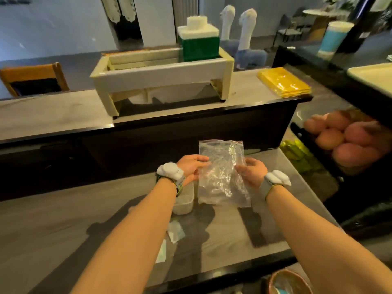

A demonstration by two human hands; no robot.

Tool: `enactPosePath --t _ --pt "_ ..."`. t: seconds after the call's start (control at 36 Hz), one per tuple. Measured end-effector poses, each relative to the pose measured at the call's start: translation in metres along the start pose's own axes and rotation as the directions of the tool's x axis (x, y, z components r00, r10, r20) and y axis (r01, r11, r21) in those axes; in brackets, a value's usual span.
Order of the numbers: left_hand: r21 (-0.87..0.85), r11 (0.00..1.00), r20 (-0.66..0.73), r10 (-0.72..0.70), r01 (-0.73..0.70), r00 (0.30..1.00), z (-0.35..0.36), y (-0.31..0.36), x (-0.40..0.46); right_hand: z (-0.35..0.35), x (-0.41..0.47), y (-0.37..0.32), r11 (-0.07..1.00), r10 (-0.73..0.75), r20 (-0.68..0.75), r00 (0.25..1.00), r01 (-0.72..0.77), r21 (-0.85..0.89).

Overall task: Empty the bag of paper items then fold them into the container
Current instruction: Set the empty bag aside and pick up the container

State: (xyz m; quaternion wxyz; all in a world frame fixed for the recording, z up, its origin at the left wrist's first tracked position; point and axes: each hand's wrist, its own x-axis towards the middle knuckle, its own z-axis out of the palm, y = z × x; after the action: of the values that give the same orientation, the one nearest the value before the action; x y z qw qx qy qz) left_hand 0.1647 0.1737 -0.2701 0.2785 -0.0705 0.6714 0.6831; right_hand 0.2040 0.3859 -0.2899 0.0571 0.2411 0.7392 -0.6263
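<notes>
A clear zip-top plastic bag is held up above the grey counter, its red-lined mouth pointing away from me. My left hand grips its left edge and my right hand grips its right edge. A small clear rectangular container sits on the counter just under my left wrist, partly hidden by it. Two small white paper pieces lie on the counter beside my left forearm. The bag looks see-through; I cannot tell whether anything is inside.
A raised ledge behind holds a cream wooden tray stand with a green-and-white box and a yellow packet stack. Eggs fill a shelf at right. A round basket sits below the counter's near edge.
</notes>
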Motion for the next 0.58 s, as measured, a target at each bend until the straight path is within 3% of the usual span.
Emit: enactPosePath --t 0.17,0.33,0.47,0.58 --pt "0.057 0.99 -0.031 -0.128 0.13 0.991 0.074 -0.028 0.047 -0.064 0.047 0.051 0.994 -0.031 -0.155 0.987 0.014 -0.11" --pt "0.163 0.938 -0.079 -0.296 0.305 0.952 0.117 -0.091 0.128 -0.111 0.08 0.08 0.942 0.055 -0.112 0.992 -0.088 -0.325" --pt "0.097 0.958 -0.075 -0.264 0.27 0.962 0.158 -0.095 0.12 -0.134 0.095 0.106 0.849 0.184 -0.016 0.983 -0.167 -0.501" --pt "0.194 0.956 -0.07 -0.21 0.22 0.975 0.161 -0.109 0.135 -0.139 0.097 0.106 0.83 0.207 0.012 0.978 -0.169 -0.531"
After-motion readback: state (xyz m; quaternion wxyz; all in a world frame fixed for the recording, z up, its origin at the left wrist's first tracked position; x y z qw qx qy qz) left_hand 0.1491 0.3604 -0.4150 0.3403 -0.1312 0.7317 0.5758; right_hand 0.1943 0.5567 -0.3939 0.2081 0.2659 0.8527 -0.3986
